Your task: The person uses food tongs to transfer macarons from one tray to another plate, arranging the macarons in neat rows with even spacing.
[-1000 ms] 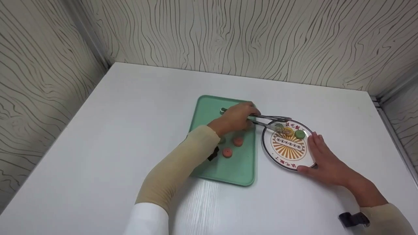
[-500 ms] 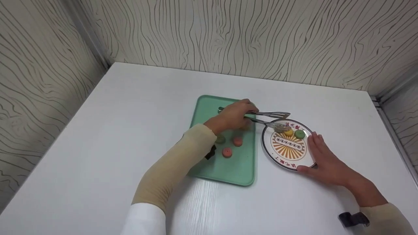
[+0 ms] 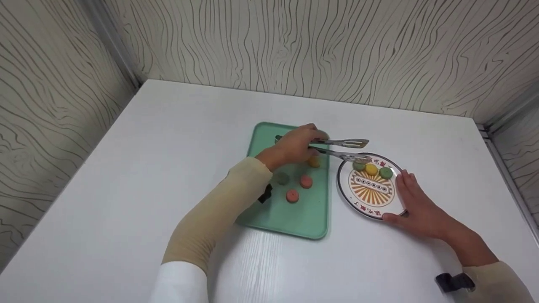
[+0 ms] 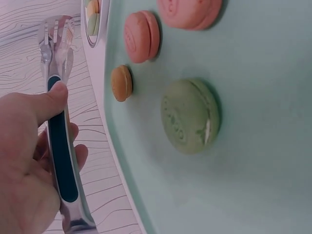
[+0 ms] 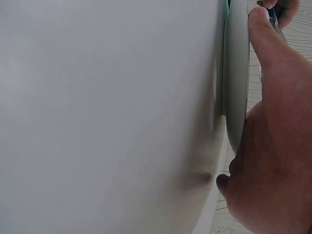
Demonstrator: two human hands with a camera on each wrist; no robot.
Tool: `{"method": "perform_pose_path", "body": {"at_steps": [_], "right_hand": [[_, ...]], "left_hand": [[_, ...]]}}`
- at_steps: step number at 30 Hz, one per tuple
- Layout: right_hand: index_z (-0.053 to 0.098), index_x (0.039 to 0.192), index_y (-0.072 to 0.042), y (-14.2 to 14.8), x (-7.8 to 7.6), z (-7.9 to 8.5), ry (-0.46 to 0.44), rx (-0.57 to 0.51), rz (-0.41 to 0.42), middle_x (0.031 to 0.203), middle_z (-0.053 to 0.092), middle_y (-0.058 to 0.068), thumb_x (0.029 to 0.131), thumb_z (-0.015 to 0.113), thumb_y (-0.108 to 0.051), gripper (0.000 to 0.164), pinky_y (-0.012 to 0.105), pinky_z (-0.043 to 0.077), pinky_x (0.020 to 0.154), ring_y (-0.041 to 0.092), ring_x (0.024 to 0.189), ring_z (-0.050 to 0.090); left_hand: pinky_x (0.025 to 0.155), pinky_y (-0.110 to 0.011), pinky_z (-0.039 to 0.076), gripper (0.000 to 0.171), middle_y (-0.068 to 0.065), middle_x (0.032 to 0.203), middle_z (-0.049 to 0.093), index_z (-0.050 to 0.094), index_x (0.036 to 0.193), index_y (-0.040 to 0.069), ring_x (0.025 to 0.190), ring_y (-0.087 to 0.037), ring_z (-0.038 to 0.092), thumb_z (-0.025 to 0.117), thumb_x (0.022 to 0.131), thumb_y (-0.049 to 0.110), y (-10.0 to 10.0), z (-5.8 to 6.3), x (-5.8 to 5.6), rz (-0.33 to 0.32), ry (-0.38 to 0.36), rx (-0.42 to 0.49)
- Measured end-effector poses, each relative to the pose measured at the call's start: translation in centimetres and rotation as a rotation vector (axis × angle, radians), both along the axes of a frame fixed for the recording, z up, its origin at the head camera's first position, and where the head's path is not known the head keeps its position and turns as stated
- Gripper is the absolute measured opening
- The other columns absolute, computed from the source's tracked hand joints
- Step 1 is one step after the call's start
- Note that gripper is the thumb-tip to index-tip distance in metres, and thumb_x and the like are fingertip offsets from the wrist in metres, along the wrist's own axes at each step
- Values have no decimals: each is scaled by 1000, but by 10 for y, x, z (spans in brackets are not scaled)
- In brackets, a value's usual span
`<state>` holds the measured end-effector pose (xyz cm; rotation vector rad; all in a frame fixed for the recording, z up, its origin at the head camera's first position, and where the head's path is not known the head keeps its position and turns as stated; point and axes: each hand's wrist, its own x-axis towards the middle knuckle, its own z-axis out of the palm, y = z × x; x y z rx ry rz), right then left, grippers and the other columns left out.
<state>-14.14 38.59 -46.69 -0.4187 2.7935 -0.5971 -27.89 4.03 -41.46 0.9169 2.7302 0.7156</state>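
My left hand (image 3: 294, 145) grips metal tongs (image 4: 63, 151) with dark handle inlays. The tongs' arms stand apart with nothing between them; their lower tip hangs over the far rim of the round patterned plate (image 3: 356, 197). A green macaron (image 3: 359, 166), a yellow macaron (image 3: 371, 169) and another green macaron (image 3: 385, 172) lie in a row on that plate. My right hand (image 3: 425, 214) rests against the plate's right rim, thumb and fingers spread. On the green tray (image 3: 294, 221) are two pink macarons (image 3: 306, 181), a yellow one partly behind my left hand, and a green macaron (image 4: 190, 116).
Tray and plate sit side by side on a white table (image 3: 126, 189), the plate to the right. Wood-patterned panels (image 3: 294, 46) rise behind the table and at both sides. My left forearm crosses the tray's left part.
The tongs have spread and drawn back up and left with my left hand, leaving the left green macaron on the plate. My right hand and the plate hold still.
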Motion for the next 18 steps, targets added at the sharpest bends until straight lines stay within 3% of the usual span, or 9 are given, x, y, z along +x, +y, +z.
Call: {"method": "perform_pose_path", "body": {"at_steps": [9, 18], "right_hand": [[-7, 158, 6, -1, 0, 1, -5, 9, -5, 166, -14, 27, 91, 70, -53, 118, 69, 13, 115, 42, 152, -18], [-4, 159, 7, 0, 3, 1, 3, -17, -2, 166, -13, 25, 92, 70, -51, 116, 65, 8, 119, 41, 152, -17]], "left_hand": [[94, -28, 50, 37, 0, 121, 59, 66, 135, 16, 99, -11, 56, 70, 98, 17, -14, 1, 1, -13, 16, 32], [97, -29, 49, 37, -2, 121, 60, 66, 134, 13, 102, -11, 57, 71, 97, 15, -29, -2, 0, -30, 27, 69]]}}
